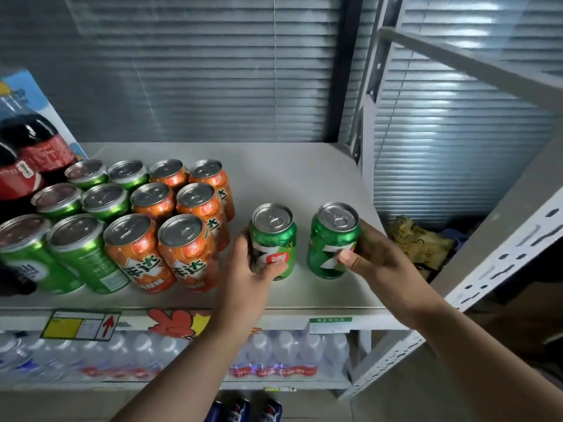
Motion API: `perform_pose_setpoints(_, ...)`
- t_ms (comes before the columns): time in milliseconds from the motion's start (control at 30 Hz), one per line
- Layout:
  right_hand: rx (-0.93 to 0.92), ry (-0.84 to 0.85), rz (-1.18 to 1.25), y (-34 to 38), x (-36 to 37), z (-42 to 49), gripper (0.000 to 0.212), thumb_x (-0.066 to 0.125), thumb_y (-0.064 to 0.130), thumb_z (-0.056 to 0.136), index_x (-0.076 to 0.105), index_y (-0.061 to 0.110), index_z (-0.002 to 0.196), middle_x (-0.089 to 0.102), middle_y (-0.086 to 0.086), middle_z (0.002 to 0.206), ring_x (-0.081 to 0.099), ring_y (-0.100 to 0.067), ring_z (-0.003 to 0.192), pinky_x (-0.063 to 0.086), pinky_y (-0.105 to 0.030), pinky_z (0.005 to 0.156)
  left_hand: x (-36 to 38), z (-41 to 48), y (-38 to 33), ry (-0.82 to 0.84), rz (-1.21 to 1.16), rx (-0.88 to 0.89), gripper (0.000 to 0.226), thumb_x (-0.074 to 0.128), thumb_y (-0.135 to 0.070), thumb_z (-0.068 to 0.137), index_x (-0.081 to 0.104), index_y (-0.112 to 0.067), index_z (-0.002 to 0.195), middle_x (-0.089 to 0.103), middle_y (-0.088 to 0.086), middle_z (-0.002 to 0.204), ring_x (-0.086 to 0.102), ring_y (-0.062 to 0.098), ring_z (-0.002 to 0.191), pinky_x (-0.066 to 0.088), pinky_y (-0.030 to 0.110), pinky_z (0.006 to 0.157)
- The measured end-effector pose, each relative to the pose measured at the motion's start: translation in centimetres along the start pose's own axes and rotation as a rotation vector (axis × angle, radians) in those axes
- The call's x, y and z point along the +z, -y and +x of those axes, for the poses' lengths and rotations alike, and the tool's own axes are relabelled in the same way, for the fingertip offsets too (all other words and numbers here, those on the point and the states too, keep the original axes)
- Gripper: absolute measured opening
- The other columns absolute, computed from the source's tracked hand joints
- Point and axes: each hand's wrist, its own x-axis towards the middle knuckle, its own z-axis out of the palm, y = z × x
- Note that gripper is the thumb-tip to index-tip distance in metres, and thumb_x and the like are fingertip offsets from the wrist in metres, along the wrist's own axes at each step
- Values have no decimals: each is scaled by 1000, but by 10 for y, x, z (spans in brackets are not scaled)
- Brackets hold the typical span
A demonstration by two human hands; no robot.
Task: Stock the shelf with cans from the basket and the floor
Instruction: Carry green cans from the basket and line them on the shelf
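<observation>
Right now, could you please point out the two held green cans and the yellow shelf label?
Left held can (278,239), head view: upper green side wall.
Right held can (326,242), head view: upper green side wall.
Yellow shelf label (62,328), head view: middle of yellow panel.

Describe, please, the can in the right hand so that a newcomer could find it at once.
On the grey shelf, a block of orange and green cans fills the left side. Right of it the left hand grips one green can. Yours is the other green can, farthest right, standing alone in the right hand.
</observation>
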Motion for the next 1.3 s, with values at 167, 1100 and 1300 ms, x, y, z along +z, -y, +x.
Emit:
perform_pose_setpoints(167, 36, -132, -90, -10, 1, -3, 59, 76, 0, 77, 57, 16, 131, 70, -2, 120, 65, -16, 115, 50, -39, 103, 4, -10, 5, -31, 23, -12, 60, 81, -1, 70, 52, -27, 115, 67, -6, 115, 65, 3, 103, 50, 29, 93)
perform_pose_setpoints(1100, 59, -303, -133, -28, 18, 98, 52, 83, 4, 72, 66, 16, 119, 75, 3, 102, 70, -4, 90, 53, -11, 70, 60, 80, 2, -657, 173, -150, 40, 70, -5, 84, 58, -2, 122, 63, 15, 121, 59, 30, 113, 45, 37, 97)
perform_pose_setpoints(1300, 45, -324, -115, -28, 19, 111, 48, 82, 4, 73, 67, 16, 117, 75, 3, 101, 70, -8, 91, 52, -10, 66, 59, 91, 10, -619, 173, -124, 50, 80, -14, 75, 59, -5, 120, 65, 12, 118, 60, 30, 110, 47, 44, 98)
